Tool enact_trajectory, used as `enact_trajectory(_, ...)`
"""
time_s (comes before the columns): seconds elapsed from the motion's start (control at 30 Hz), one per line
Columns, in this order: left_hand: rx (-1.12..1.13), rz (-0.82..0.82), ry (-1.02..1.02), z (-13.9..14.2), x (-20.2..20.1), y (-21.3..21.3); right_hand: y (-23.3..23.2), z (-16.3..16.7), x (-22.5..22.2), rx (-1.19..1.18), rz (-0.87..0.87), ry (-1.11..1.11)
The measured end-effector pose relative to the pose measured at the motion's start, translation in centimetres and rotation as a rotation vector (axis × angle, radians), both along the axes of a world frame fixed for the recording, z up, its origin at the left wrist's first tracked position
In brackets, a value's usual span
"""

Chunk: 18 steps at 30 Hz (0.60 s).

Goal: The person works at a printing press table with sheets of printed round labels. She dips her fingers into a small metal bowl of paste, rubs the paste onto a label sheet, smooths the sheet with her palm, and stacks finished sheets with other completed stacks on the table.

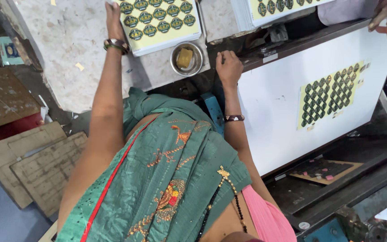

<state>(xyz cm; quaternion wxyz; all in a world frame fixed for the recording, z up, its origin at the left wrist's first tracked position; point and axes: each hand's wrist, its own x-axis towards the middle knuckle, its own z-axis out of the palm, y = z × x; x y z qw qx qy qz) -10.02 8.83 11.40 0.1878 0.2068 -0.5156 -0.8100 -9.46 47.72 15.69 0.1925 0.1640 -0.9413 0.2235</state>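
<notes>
— Your left hand (113,20) is flat on the yellow sticker sheets (160,22) at the far side of the bench (59,54), fingers stretched out, gripping nothing.

— And the steel bowl (187,59)?

— Between your hands, near the bench's edge. Your right hand (228,67) rests at that edge, fingers curled; whether they pinch anything, I can't tell. A printed sheet (328,95) lies on the white board (274,103) to the right.

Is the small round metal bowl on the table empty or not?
Not empty. The small round metal bowl holds one yellowish-brown square block, a sponge or pad perhaps, lying flat on its bottom.
</notes>
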Motion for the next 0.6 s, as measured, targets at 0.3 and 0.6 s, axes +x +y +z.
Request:
enact_trajectory(0.3,-0.286,0.055,-0.137,-2.9,2.8,3.7,-0.2,0.2,0.2,-0.011,0.008,-0.022)
enact_trajectory(0.6,-0.445,0.093,-0.188,-3.0,1.9,4.4,-0.3,0.9,-0.4,-0.048,0.035,0.000)
